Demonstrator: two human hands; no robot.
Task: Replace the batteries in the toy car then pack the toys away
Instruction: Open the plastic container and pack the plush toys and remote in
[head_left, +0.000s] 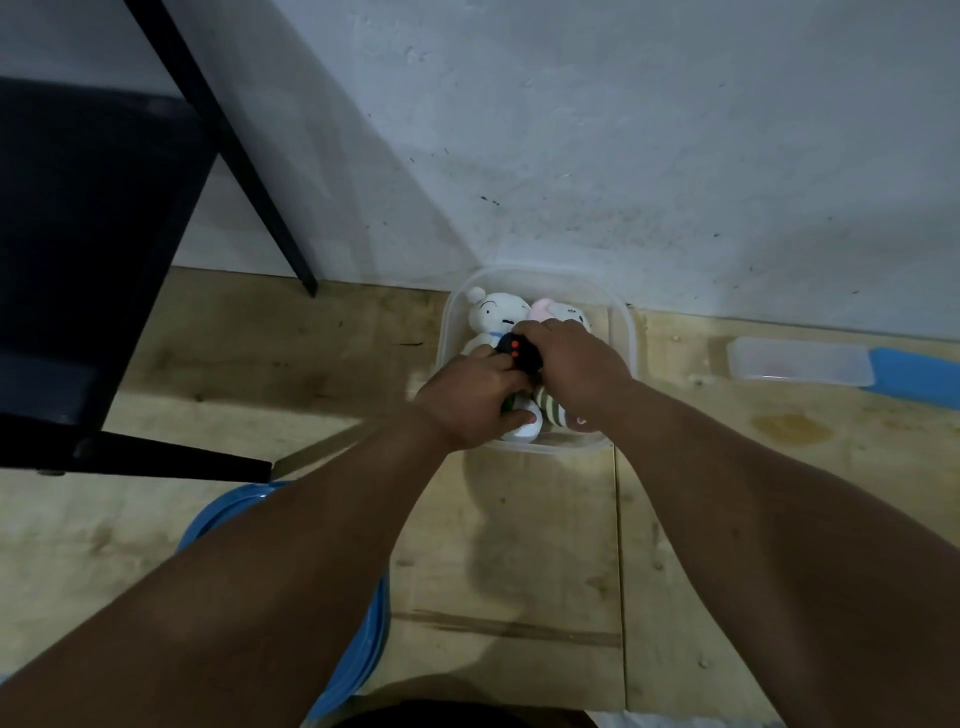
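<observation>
A clear plastic box (626, 332) stands on the wooden floor against the wall. Inside lie a white plush toy (491, 314), a pink-and-white plush (545, 310) and a green-striped plush (553, 410). Both hands reach into the box. A black toy with orange dots (519, 352) sits between them, on top of the plush toys. My left hand (470, 397) grips it from the left and my right hand (576, 364) covers its right end. Something green shows under my left fingers; I cannot tell what it is.
The box's clear lid (800, 361) lies on the floor to the right, beside a blue strip (919, 374). A black chair (78, 249) stands at the left with a leg (244, 156) near the wall. A blue round tub (358, 649) sits below my left arm.
</observation>
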